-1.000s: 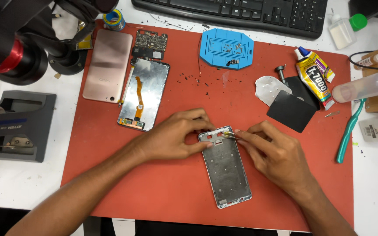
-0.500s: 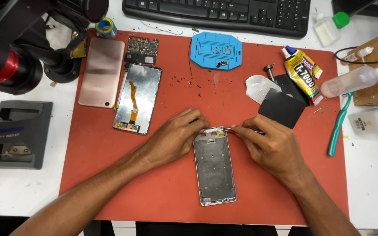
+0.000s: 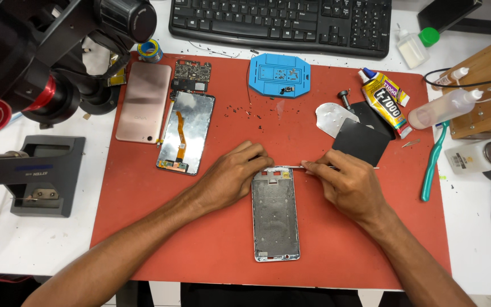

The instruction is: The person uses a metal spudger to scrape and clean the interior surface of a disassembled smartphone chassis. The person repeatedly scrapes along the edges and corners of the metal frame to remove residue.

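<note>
Phone frame (image 3: 275, 216) pinned flat on red mat (image 3: 143, 227) by left hand (image 3: 237, 176); tweezers (image 3: 291, 167) pinched in right hand (image 3: 345, 185). Tips best kept low, frame steadied.

Bright even light, soft shadows, sharp

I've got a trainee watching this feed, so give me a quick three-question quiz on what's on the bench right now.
1. True or false: the left hand rests on the top end of the phone frame.
2. What does the right hand hold: A) green toothbrush, B) thin metal tweezers, C) glue tube?
3. Which lies nearer the frame: the screen panel or the blue tray?

Key: 1 true; 2 B; 3 the screen panel.
</note>
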